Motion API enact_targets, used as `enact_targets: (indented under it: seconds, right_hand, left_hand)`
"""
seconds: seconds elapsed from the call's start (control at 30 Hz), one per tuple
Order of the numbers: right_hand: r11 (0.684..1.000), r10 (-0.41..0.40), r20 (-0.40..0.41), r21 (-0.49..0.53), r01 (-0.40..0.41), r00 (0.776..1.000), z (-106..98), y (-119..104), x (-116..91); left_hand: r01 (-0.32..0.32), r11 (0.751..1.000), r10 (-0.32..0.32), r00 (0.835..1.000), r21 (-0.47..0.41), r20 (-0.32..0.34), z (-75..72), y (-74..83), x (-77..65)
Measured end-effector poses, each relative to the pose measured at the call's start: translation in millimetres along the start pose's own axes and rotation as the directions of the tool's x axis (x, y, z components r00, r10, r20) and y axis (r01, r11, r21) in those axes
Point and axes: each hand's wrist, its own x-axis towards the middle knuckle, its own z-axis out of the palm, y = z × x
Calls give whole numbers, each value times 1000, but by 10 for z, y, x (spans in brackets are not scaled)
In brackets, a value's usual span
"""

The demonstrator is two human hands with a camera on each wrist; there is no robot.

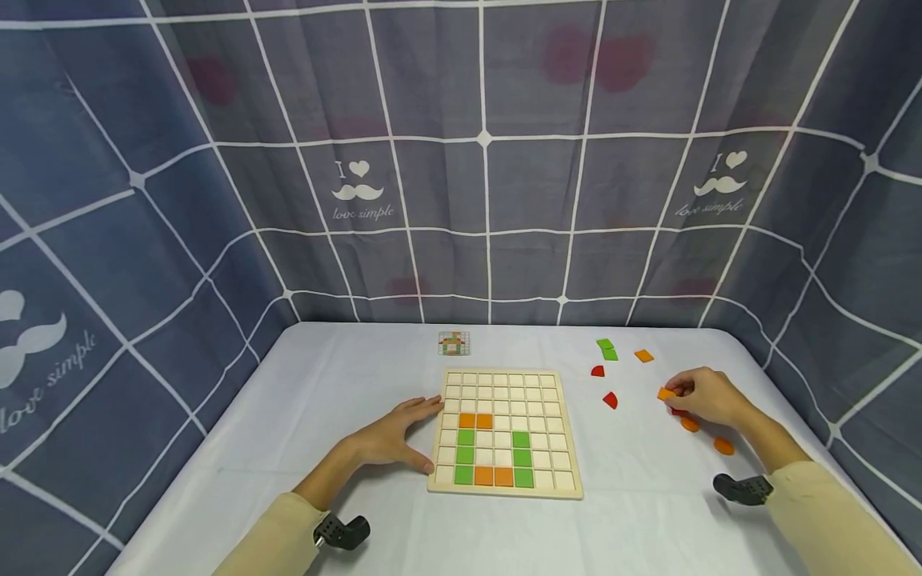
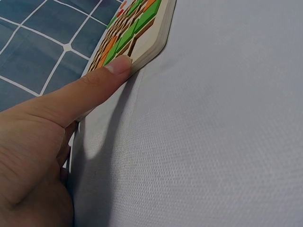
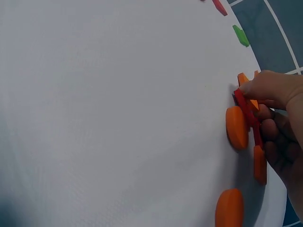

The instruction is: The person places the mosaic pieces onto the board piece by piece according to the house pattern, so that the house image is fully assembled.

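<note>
A wooden grid board [image 1: 569,432] lies on the table with orange and green square tiles in some of its cells. My left hand [image 1: 392,432] is at its left edge, fingers and thumb spread, and the thumb [image 2: 94,87] touches the rim. Over at the right, my right hand [image 1: 709,396] pinches an orange square tile [image 1: 666,394] between thumb and fingers. Just under that hand are red pieces [image 3: 246,111], partly hidden by the fingers, and an orange rounded piece [image 1: 689,425]. Another orange rounded piece [image 1: 723,446] lies nearer the wrist.
Beyond the board lies a small pattern card [image 1: 454,343]. Green tiles [image 1: 608,350], an orange tile [image 1: 644,356] and two red quarter-round pieces [image 1: 611,400] are scattered right of the board. A tile-patterned curtain [image 1: 529,188] surrounds the white-covered table [image 1: 302,384].
</note>
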Motion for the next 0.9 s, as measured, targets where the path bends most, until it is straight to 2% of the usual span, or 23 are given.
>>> enact_targets:
  seconds: [0.23, 0.47, 0.9]
  right_hand:
    - [999, -42, 6, 10, 42, 999, -70, -183, 40]
    - [978, -202, -16, -51, 201, 979, -100, -496, 150]
    - [946, -319, 53, -40, 321, 946, 82, -1029, 329]
  left_hand:
    - [3, 1000, -3, 1000, -7, 3, -1, 13, 3]
    - [-3, 1000, 3, 1000, -8, 3, -4, 21, -9]
    - [2, 1000, -2, 1000, -7, 3, -10, 42, -13]
